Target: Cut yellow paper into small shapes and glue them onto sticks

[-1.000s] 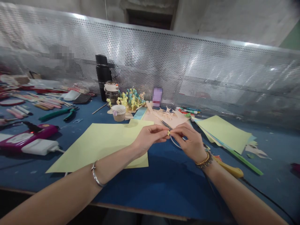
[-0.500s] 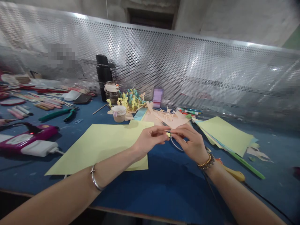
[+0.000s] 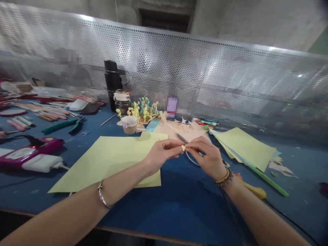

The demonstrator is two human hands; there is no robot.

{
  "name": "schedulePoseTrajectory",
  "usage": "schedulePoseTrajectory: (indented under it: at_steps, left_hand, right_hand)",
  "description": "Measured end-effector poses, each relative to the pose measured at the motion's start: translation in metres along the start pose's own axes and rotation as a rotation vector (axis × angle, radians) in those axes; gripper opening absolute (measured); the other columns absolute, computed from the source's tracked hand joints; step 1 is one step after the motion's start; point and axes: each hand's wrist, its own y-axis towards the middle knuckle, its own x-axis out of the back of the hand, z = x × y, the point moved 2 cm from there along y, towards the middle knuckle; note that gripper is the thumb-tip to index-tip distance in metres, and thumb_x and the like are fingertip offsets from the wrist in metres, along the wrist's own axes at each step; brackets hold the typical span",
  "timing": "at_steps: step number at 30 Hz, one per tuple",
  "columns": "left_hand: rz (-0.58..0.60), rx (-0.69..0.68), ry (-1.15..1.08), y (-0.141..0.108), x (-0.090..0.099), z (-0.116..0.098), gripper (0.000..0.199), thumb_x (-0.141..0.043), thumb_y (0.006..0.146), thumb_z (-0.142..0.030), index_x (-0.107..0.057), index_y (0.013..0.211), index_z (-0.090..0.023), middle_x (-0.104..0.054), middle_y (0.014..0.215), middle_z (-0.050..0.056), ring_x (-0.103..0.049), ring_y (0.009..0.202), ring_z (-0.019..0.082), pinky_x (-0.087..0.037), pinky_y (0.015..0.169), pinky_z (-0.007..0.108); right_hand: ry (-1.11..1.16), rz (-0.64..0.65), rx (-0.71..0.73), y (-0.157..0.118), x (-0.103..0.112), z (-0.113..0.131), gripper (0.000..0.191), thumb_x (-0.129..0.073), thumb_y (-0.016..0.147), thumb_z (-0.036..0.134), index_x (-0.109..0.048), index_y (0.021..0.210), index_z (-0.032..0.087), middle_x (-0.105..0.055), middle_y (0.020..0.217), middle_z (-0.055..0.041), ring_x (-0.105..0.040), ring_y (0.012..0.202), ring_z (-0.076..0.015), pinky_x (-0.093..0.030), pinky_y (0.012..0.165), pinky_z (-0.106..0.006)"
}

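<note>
A small pale yellow piece point(image 3: 183, 148) is pinched between the fingertips of both hands above the blue table. My left hand point(image 3: 162, 153) holds its left side between thumb and fingers. My right hand point(image 3: 207, 154) grips it from the right, its fingertips almost touching the left ones. Just behind the fingers lies a dark, pointed metal tool point(image 3: 181, 138), partly covered by the right hand. A large yellow sheet point(image 3: 110, 160) lies flat beneath and left of my left hand.
Yellow figures point(image 3: 135, 111) and a small cup point(image 3: 129, 124) stand behind the sheet. Peach scraps point(image 3: 166, 128) lie beyond the hands. On the right are stacked sheets point(image 3: 243, 145), a green stick point(image 3: 271, 181) and a yellow-handled tool point(image 3: 253, 190). Green pliers point(image 3: 60, 125) lie left.
The fingers of both hands have shifted slightly around the small piece, which now shows more clearly. The fingers have come a little lower, and more of the metal tool behind them is visible.
</note>
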Motion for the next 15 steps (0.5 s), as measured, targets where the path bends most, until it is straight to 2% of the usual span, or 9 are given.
schedulePoseTrajectory:
  at_steps: [15]
  left_hand:
    - [0.02, 0.016, -0.056, 0.0001, -0.0002, 0.0004, 0.023, -0.078, 0.065, -0.025, -0.071, 0.084, -0.015, -0.069, 0.075, 0.002, -0.064, 0.073, 0.011, -0.049, 0.075, 0.027]
  right_hand:
    - [-0.031, -0.002, 0.006, -0.0007, 0.0013, -0.0006, 0.01, -0.059, 0.084, 0.016, -0.067, 0.087, 0.022, -0.064, 0.079, -0.0031, -0.062, 0.072, -0.0151, -0.052, 0.062, -0.028]
